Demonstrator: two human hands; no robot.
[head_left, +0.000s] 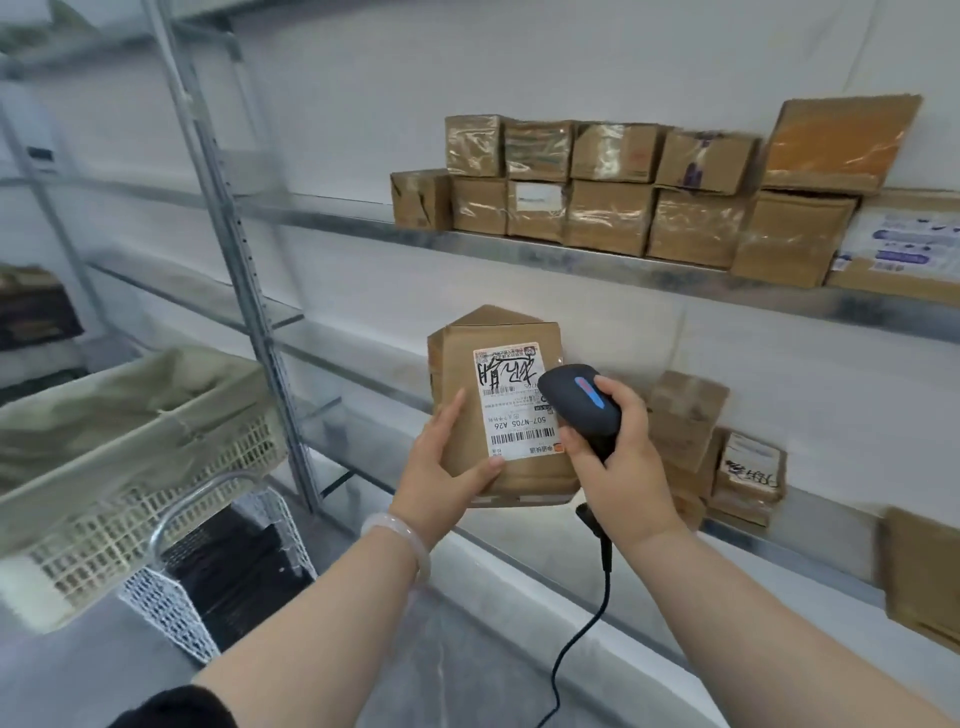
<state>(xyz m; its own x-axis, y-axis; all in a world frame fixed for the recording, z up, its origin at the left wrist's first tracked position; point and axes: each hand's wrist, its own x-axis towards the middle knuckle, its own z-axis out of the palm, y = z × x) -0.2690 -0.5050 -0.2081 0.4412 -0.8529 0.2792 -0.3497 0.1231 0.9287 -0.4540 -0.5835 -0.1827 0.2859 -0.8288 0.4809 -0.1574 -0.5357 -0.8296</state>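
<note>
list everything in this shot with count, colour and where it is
parcel: one, brown with white label, centre, held up
barcode scanner: one, black, over the label's right edge
cable: one, black, hanging from the scanner
upper-shelf boxes: about a dozen, mostly brown, upper right
lower-shelf boxes: a few, brown, right
shelving: grey metal, along the white wall
basket: one, cream lattice, left
mesh bin: one, white, lower left
bracelet: one, pale, left wrist
left hand: holds the parcel
right hand: grips the scanner
</note>
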